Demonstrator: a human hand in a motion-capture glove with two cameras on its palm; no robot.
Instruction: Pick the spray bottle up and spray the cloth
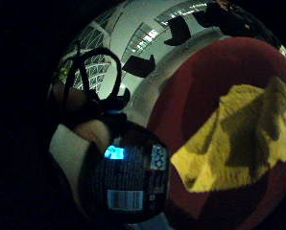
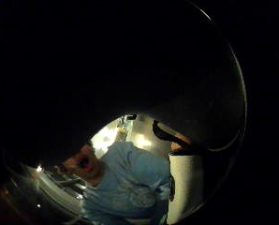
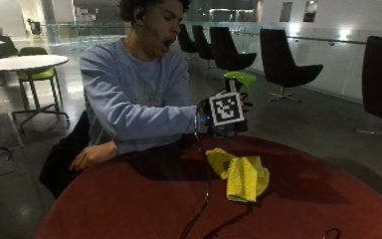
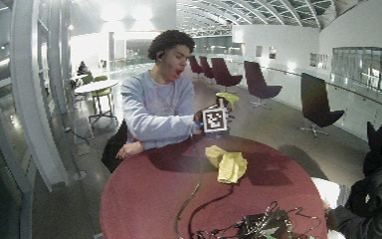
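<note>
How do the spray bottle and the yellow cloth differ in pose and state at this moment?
The spray bottle is lifted off the round red table, while the yellow cloth lies on it. The bottle is gripped by the gloved right hand; nothing touches the cloth. The bottle stands roughly upright with its green top uppermost; the cloth is crumpled and folded flat. Both are near the person's side of the table.

- The person is wearing a light blue sweatshirt (image 3: 138, 99) with long sleeves and a faint pale print across the chest.
- The right hand (image 3: 223, 127) is wearing a black glove.
- Black straps are looping around the white plastic at that palm.
</note>
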